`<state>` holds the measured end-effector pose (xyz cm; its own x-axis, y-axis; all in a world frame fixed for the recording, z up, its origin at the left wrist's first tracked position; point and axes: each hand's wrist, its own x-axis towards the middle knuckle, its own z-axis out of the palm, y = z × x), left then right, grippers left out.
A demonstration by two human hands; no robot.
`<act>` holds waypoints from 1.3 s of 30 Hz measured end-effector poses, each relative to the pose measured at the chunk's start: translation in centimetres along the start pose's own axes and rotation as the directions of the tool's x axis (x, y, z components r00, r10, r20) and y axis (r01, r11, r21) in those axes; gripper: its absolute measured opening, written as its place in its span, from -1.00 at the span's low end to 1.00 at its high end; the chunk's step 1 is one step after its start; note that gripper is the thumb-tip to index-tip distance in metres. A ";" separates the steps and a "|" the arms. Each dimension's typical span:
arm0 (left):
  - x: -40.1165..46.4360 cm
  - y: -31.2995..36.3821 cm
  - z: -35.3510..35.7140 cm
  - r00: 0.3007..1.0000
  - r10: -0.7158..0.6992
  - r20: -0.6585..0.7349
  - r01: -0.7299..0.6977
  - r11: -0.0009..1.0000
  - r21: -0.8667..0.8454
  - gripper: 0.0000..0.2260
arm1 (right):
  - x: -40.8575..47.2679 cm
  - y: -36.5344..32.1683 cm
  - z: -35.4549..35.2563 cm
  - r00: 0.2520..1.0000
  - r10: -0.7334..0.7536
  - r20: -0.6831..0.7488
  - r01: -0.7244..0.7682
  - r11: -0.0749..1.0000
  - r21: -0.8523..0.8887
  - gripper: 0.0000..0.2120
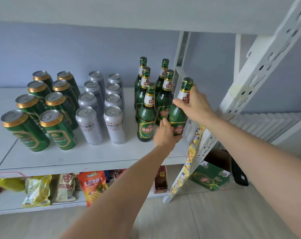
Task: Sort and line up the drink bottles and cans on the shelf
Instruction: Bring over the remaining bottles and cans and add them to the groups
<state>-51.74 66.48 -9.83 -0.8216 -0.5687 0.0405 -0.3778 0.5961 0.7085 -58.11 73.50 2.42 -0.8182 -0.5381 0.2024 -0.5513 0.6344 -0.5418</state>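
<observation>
On the white shelf stand two rows of green cans at the left, two rows of silver cans in the middle, and green glass beer bottles in two rows at the right. The front right bottle leans slightly and both hands hold it. My right hand grips its neck and shoulder. My left hand wraps its lower body near the base, hiding the bottom of the label.
A white perforated shelf upright rises just right of the bottles, with a strip of yellow snack packets hanging on it. Snack bags fill the lower shelf. A green carton lies on the floor.
</observation>
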 end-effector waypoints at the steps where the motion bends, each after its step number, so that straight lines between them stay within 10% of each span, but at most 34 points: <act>1: 0.4 -0.1 0.4 1.000 -0.011 -0.009 0.011 1.000 0.000 -0.39 | 0.3 0.3 0.3 1.000 -0.001 0.009 0.001 1.000 -0.006 -0.55; 39: 2.1 -1.5 2.4 0.970 -0.241 -0.036 0.241 0.971 -0.012 -0.44 | 3.0 2.6 4.1 0.991 -0.117 0.064 0.116 0.993 0.022 -0.45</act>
<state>-53.97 65.78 -12.51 -0.6905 -0.7155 -0.1060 -0.5592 0.4351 0.7057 -61.31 71.24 -1.76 -0.7359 -0.6431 0.2120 -0.6387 0.5553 -0.5326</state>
